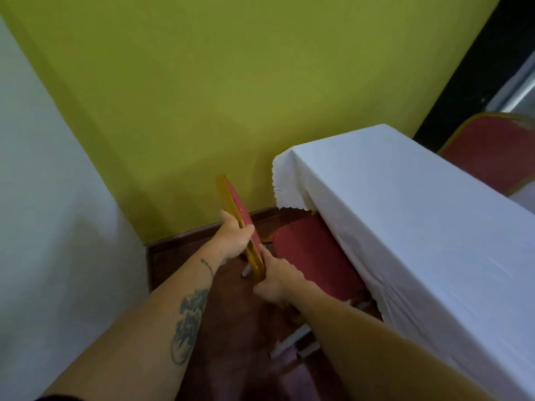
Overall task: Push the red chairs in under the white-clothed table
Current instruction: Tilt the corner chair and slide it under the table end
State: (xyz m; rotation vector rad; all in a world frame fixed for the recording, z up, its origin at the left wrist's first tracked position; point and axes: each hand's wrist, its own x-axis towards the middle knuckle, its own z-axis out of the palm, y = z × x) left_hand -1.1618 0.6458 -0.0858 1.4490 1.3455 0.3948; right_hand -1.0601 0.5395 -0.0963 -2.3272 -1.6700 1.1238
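Gripping the gold-framed backrest (241, 224) of the red chair (312, 256), my left hand (233, 238) wraps its far part and my right hand (276, 280) clasps its near end. To the right, its seat sits partly under the white-clothed table (419, 215); another red chair (492, 151) stands far right.

Chair (312, 256): red seat with faint speckle, gold frame, pale legs. Second chair (492, 151) behind counter: red back, gold trim. Cloth (419, 215) on counter: plain white, scalloped edge at corner. Wall (231, 96): olive-yellow; side wall (43, 198) white. Floor (231, 328) and skirting: dark red-brown. Left forearm (162, 328): dark grey tattoo. Dark strip top right.
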